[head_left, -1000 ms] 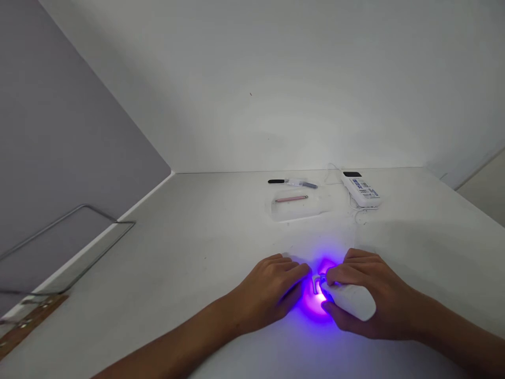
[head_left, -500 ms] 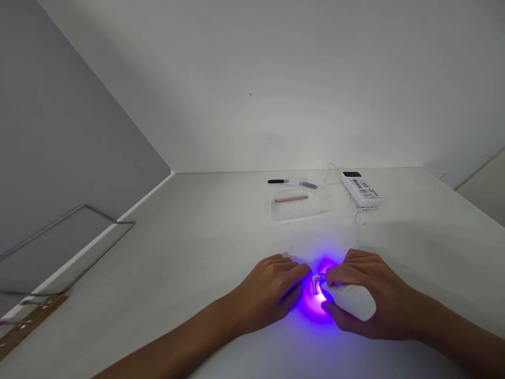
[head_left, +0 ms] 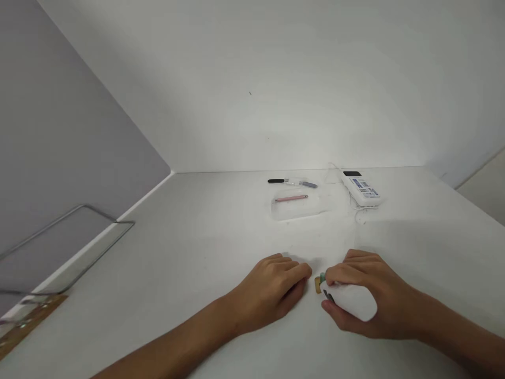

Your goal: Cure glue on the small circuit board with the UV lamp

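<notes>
My right hand [head_left: 365,292] is wrapped round a small white lamp device [head_left: 349,300] lying on the white table [head_left: 189,252]; its front end points left and no light shows from it. My left hand [head_left: 272,289] rests on the table just to the left of the device, fingers curled down and together, fingertips a short way from its front end. What lies under those fingers is hidden. A small yellowish bit [head_left: 317,285] shows between the two hands at the device's tip.
Farther back lie a clear flat case with a pink stick [head_left: 294,205], a black and grey pen-like tool [head_left: 292,183], and a white box with a blue label and cable [head_left: 361,189]. A metal wire frame [head_left: 79,237] stands at the left edge.
The violet light at the front of the device, glowing between my hands before, is now off. Neither hand has moved.
</notes>
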A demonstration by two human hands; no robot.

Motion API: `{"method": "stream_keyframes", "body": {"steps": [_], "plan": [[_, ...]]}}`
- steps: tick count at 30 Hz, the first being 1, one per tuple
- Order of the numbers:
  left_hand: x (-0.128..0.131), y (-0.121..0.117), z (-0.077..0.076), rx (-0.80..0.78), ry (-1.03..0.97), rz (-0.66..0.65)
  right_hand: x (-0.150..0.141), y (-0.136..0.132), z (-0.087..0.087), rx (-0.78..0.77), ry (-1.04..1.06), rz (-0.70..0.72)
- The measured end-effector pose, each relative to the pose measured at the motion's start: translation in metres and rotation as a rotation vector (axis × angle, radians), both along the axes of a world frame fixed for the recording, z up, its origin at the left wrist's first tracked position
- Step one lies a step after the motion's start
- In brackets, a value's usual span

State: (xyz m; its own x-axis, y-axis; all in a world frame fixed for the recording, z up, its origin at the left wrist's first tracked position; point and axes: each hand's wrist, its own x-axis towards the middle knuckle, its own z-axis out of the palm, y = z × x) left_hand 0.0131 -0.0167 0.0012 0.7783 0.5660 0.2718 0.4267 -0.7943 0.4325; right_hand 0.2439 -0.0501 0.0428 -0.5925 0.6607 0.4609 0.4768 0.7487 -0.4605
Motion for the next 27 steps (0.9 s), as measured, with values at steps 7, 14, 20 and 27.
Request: {"method": "stream_keyframes", "body": {"steps": [7,14,20,27], "plan": [[-0.0011,-0.0003,-0.0019,-0.008,-0.004,0.001,0.0007,-0.0002,0.0016,-0.047,-0.044,-0.013],[-0.0003,-0.0004,-0.0005,-0.013,-0.008,-0.003,0.002,0.0011,0.0037,-0.072,-0.092,0.02],[0.0,0.0001,0.0018,-0.02,-0.004,0.004,0.0015,0.0009,0.0044,-0.067,-0.085,0.016],[-0.0008,-0.0001,0.0006,-0.018,-0.006,-0.003,0.002,-0.001,0.0046,-0.074,-0.081,0.02]]}}
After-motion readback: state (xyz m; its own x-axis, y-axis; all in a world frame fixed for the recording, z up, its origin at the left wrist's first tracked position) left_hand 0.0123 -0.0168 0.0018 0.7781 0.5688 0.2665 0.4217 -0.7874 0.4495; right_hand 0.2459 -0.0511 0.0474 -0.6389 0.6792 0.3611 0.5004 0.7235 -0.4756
